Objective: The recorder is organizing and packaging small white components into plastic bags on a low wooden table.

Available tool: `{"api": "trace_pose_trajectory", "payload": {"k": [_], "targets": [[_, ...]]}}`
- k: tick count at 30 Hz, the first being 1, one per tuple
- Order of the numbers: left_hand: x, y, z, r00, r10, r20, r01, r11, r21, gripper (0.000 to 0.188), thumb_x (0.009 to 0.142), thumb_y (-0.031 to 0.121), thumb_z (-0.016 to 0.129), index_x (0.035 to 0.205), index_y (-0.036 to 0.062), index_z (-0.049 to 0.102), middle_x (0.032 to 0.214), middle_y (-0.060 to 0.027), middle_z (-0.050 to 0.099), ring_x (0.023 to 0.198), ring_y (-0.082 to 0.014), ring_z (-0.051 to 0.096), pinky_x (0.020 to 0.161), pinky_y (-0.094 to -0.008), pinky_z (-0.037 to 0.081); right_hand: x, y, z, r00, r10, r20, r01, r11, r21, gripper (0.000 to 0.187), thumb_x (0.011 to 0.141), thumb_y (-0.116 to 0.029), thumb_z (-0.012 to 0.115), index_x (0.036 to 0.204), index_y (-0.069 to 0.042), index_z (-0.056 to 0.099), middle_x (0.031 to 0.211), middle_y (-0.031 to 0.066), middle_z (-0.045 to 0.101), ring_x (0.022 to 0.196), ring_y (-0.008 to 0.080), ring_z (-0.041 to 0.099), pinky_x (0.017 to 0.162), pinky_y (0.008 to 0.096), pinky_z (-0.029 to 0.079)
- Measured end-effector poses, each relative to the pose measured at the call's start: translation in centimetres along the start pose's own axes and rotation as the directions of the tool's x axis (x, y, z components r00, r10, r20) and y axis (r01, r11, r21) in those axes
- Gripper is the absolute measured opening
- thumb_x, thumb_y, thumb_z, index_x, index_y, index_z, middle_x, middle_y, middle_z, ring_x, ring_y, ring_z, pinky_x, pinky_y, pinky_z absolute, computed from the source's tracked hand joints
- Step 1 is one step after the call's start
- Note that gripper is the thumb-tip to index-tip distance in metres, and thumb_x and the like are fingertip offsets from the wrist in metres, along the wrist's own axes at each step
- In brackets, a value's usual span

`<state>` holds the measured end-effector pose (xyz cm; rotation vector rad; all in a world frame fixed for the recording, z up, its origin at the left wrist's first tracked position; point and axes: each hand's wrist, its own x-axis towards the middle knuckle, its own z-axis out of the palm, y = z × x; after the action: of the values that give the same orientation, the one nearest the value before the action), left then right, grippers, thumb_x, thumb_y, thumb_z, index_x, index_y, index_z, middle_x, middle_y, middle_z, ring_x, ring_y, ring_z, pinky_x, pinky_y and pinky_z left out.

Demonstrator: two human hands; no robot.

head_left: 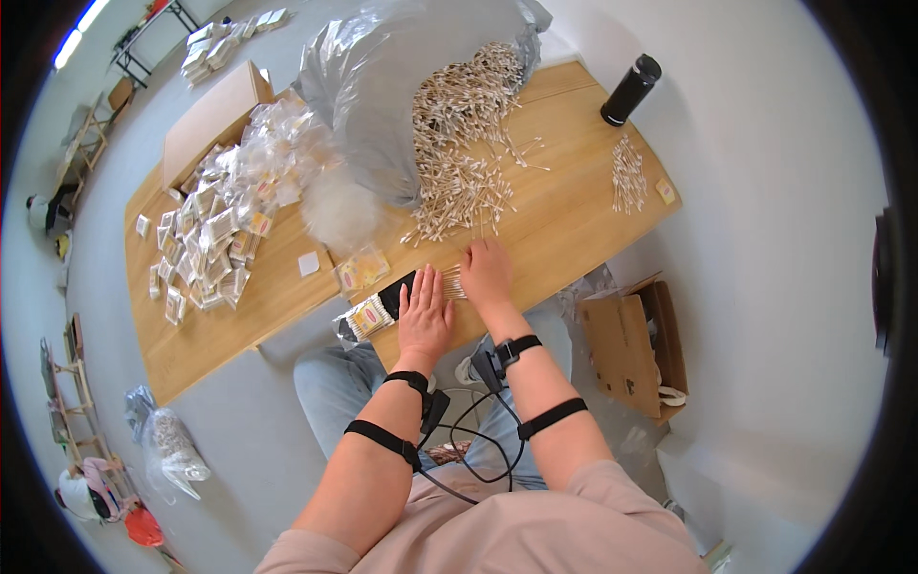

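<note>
My left hand (pixel 426 314) lies flat with its fingers stretched out, over a black strip (pixel 394 295) and the end of a row of cotton swabs (pixel 455 283). Left of it, at the table's front edge, is a clear packet of cotton swabs (pixel 365 318) with a yellow and red label. My right hand (pixel 488 274) is closed just past the row, its fingertips pinched on cotton swabs at the near side of a big loose heap of swabs (pixel 467 172). The fingertips are partly hidden. A flat printed plastic bag (pixel 363 269) lies beyond the packet.
A large grey plastic bag (pixel 368 105) spills the heap. Many filled packets (pixel 206 239) and an open carton (pixel 215 124) cover the left side. A black bottle (pixel 631 91) and a small swab pile (pixel 627 177) stand right. A cardboard box (pixel 622 349) sits below the table.
</note>
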<state>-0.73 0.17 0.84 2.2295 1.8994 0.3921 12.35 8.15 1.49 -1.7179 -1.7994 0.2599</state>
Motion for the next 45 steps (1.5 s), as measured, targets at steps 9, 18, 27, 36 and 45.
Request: {"api": "trace_pose_trajectory", "payload": {"k": [9,18,27,36,45], "targets": [[0.3,0.0,-0.2,0.998,0.024,-0.062,-0.028,0.998,-0.051,0.061,0.095,0.03,0.049,0.147,0.0048,0.033,0.156,-0.0124,0.029,0.146,-0.0255,0.023,0.119,-0.0455,0.015,0.3,1.4,-1.0,0.956,-0.276,0.102,0.253,0.948,0.193,0.006,0.081,-0.005,0.059,0.085,-0.007,0.064,0.083,0.0135,0.059,0.084,0.0334,0.058,0.073,0.0442,0.048],[-0.1,-0.2,0.1,0.997,-0.009,-0.076,0.007,1.0,-0.024,0.061,0.094,0.034,0.051,0.147,0.0081,0.036,0.156,-0.0088,0.03,0.146,-0.0229,0.024,0.119,-0.0459,0.017,-2.2,1.2,-1.7,0.965,-0.247,0.088,0.218,0.943,0.252,0.032,0.084,-0.006,0.056,0.114,0.0,0.061,0.115,0.0194,0.061,0.111,0.037,0.055,0.096,0.0448,0.045],[0.0,0.0,-0.5,0.997,0.018,-0.07,-0.02,0.999,-0.041,0.056,0.099,0.033,0.042,0.147,0.0049,0.036,0.156,-0.0104,0.03,0.146,-0.022,0.023,0.119,-0.0448,0.014,-5.3,0.0,-1.7,0.898,-0.297,0.324,0.357,0.923,-0.144,0.063,0.09,-0.022,0.05,0.146,0.001,0.034,0.151,0.0204,0.034,0.141,0.0348,0.03,0.117,0.0503,0.019],[0.0,-0.1,-0.4,0.997,0.037,-0.07,-0.039,0.999,-0.026,0.059,0.099,0.039,0.039,0.147,0.0067,0.036,0.157,-0.0094,0.029,0.147,-0.0227,0.021,0.119,-0.0463,0.012,-5.5,-0.6,-1.6,0.884,-0.289,0.367,0.391,0.887,-0.245,0.059,0.092,-0.026,0.045,0.146,-0.003,0.037,0.152,0.0169,0.035,0.144,0.0307,0.027,0.119,0.0501,0.015],[-2.0,-5.7,-1.9,0.77,-0.299,-0.564,0.114,0.934,-0.34,0.022,0.092,0.013,0.053,0.111,0.0014,0.055,0.112,-0.0176,0.058,0.109,-0.0351,0.054,0.095,-0.046,0.042,-5.6,-0.9,-2.1,0.896,-0.255,0.362,0.357,0.9,-0.251,0.06,0.093,-0.031,0.052,0.144,-0.003,0.039,0.15,0.0164,0.038,0.142,0.0296,0.03,0.116,0.0512,0.021]]}}
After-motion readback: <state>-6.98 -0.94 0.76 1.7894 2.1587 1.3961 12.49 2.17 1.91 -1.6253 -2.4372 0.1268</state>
